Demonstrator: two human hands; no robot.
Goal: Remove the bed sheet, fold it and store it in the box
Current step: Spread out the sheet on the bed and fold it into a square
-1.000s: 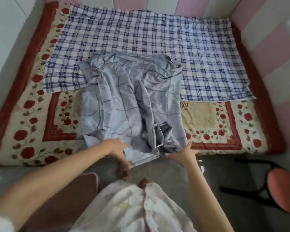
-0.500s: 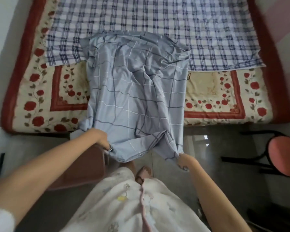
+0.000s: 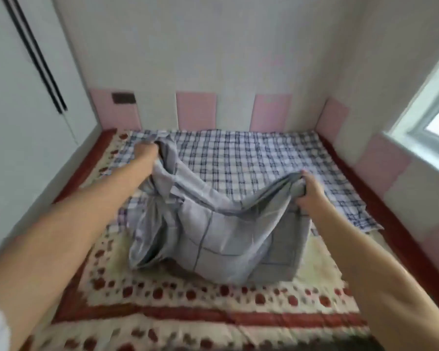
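Observation:
The light grey bed sheet [image 3: 213, 239] with thin dark grid lines hangs in a sagging fold above the middle of the bed. My left hand [image 3: 144, 154] grips one bunched end of it, raised over the far left of the bed. My right hand [image 3: 308, 186] grips the other end, lower and to the right. The sheet's bottom rests on the rose-patterned quilt [image 3: 188, 295]. No box is in view.
A blue-and-white checked cloth [image 3: 251, 163] covers the far half of the bed. Pink and white padded panels [image 3: 195, 111] line the walls around it. A white wardrobe [image 3: 23, 97] stands at the left and a window [image 3: 436, 107] at the right.
Both hands have swung the sheet's near edge up and forward over the bed, folding it over itself. The view has tilted up from the floor to the far wall.

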